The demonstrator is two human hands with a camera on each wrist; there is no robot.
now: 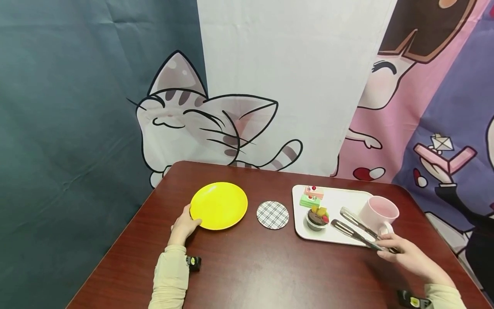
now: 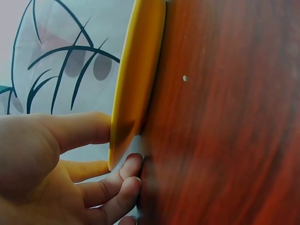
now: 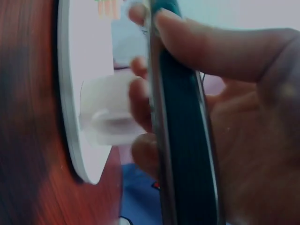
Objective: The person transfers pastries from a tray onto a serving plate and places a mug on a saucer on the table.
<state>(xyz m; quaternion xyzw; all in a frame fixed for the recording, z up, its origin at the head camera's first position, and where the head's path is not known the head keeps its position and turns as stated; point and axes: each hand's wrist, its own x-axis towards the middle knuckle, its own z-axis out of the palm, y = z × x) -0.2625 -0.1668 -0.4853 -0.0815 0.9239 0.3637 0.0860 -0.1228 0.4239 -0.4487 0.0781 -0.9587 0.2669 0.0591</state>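
At the left, my left hand (image 1: 184, 225) holds the rim of a yellow plate (image 1: 218, 206). In the left wrist view its thumb meets the rim (image 2: 133, 79) while other fingers reach beneath, close to the tabletop. My right hand (image 1: 405, 253) grips metal tongs (image 1: 362, 239) by the dark handle (image 3: 185, 131), over the front right of a white tray (image 1: 335, 197). The slotted ends of the tongs are spread, with nothing between them, and point toward a chocolate cupcake (image 1: 317, 219) topped with fruit. A pink mug (image 1: 378, 210) stands on the tray just beyond the tongs.
A green cake slice (image 1: 310, 201) and a pink cake slice (image 1: 314, 192) lie at the tray's back left. Between plate and tray sits a round checked coaster (image 1: 272, 215). Printed cloth (image 1: 297, 64) hangs behind the brown table (image 1: 251, 266).
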